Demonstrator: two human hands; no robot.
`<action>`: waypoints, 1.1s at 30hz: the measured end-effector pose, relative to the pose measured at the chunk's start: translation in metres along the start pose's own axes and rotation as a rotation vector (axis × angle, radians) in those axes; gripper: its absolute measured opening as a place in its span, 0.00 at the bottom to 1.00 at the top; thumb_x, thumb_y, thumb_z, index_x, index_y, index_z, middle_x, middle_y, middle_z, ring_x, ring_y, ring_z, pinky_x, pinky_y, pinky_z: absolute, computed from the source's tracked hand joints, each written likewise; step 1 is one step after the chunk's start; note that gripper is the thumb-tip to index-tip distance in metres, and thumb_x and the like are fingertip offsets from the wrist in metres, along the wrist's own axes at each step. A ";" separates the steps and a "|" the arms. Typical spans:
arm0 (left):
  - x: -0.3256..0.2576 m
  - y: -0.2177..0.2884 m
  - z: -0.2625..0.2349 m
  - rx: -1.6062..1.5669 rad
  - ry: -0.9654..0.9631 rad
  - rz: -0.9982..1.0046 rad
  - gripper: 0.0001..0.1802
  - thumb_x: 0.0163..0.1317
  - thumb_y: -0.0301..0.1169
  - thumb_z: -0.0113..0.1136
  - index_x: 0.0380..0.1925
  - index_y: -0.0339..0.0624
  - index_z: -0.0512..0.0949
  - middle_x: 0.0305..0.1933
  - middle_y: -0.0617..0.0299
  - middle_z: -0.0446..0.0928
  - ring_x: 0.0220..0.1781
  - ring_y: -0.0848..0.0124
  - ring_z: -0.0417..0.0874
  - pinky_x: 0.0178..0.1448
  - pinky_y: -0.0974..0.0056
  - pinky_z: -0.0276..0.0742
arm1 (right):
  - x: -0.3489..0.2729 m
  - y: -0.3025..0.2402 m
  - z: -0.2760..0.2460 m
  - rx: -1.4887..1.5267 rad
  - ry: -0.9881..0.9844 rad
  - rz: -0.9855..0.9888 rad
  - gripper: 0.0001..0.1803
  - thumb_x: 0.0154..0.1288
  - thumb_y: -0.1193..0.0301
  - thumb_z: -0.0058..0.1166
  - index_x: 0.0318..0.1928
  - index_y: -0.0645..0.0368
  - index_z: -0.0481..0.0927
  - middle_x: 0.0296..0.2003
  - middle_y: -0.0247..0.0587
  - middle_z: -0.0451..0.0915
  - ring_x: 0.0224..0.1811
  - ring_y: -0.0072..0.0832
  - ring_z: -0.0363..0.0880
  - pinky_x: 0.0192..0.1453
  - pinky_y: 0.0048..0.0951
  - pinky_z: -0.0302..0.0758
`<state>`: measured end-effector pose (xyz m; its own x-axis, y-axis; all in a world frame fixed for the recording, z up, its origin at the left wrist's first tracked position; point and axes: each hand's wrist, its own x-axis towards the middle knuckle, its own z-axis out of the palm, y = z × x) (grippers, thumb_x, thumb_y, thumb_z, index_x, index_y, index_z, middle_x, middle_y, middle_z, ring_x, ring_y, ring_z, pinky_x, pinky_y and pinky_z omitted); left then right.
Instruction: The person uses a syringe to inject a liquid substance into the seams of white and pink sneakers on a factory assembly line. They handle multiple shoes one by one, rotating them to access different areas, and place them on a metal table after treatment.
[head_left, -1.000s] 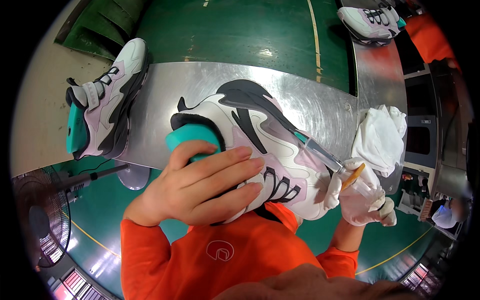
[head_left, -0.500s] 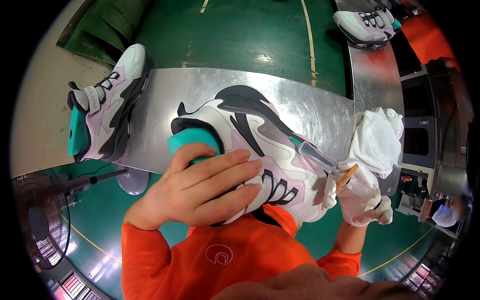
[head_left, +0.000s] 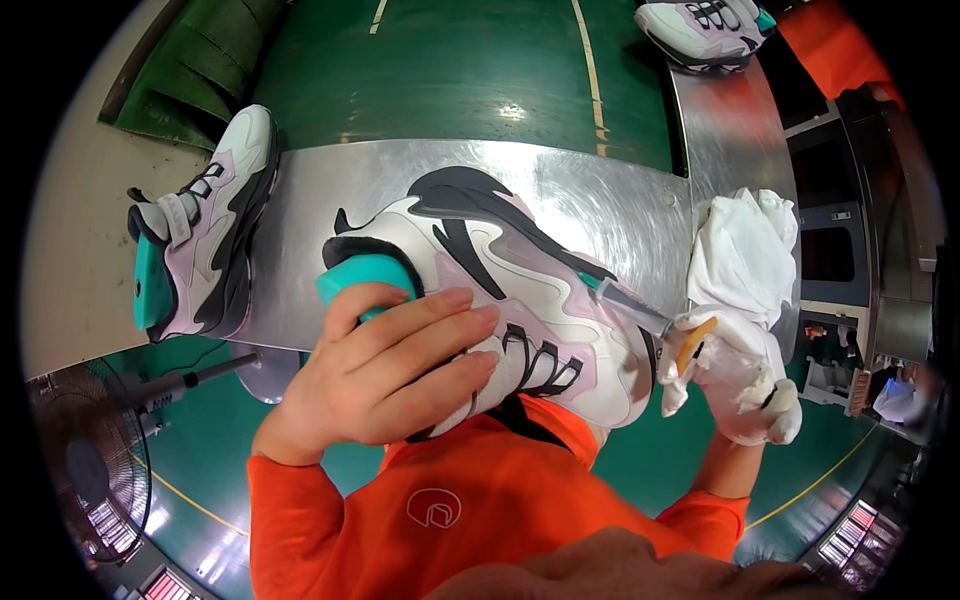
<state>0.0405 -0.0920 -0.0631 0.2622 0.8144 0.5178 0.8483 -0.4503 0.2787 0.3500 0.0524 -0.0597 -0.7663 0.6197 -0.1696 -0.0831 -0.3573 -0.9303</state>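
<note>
A white and lilac sneaker (head_left: pixel 540 275) with a black sole lies tilted on its side above my lap, sole edge facing away. A teal shoe last (head_left: pixel 358 272) fills its opening. My bare left hand (head_left: pixel 390 365) wraps over the sneaker's collar and tongue. My right hand (head_left: pixel 745 385), in a soiled white glove with a yellow-orange band (head_left: pixel 697 340), closes on a slim tool (head_left: pixel 635 308) with a translucent body and teal near its tip. The tool's tip lies at the sole edge near the forefoot; its grip end is hidden in the glove.
Another such sneaker (head_left: pixel 215 225) stands on the metal bench (head_left: pixel 340 180) at left. A third sneaker (head_left: pixel 703 32) is at far right. White cloth (head_left: pixel 742 255) lies beside my right hand. Beyond runs a green belt (head_left: pixel 450 80); a fan (head_left: pixel 90 460) stands lower left.
My gloved right hand has drawn back to the right from the toe, uncovering it, with the tool still in it. The whole view has shifted slightly; my left hand keeps its hold.
</note>
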 end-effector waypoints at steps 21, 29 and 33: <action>0.003 0.008 -0.003 0.072 -0.029 0.003 0.15 0.50 0.25 0.66 0.40 0.45 0.79 0.51 0.61 0.83 0.54 0.63 0.83 0.55 0.58 0.70 | -0.054 0.018 -0.021 0.022 0.078 -0.086 0.67 0.31 0.28 0.67 0.56 0.80 0.68 0.38 0.59 0.78 0.29 0.40 0.80 0.26 0.34 0.81; -0.010 0.025 0.004 0.148 0.027 0.015 0.25 0.46 0.34 0.74 0.44 0.44 0.75 0.53 0.56 0.83 0.53 0.58 0.82 0.54 0.56 0.68 | -0.076 0.041 -0.026 0.095 0.161 -0.163 0.70 0.28 0.23 0.63 0.55 0.80 0.69 0.34 0.58 0.77 0.24 0.40 0.79 0.25 0.34 0.81; -0.024 0.046 0.011 0.250 0.022 -0.030 0.31 0.41 0.34 0.78 0.46 0.44 0.72 0.52 0.52 0.82 0.52 0.54 0.82 0.55 0.55 0.67 | -0.085 0.052 -0.031 0.150 0.187 -0.173 0.71 0.25 0.24 0.65 0.55 0.80 0.69 0.33 0.59 0.77 0.23 0.41 0.79 0.25 0.34 0.81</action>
<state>0.0787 -0.1286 -0.0715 0.2272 0.8167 0.5304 0.9438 -0.3190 0.0869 0.4304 0.0025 -0.1032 -0.6034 0.7931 -0.0828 -0.3061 -0.3262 -0.8944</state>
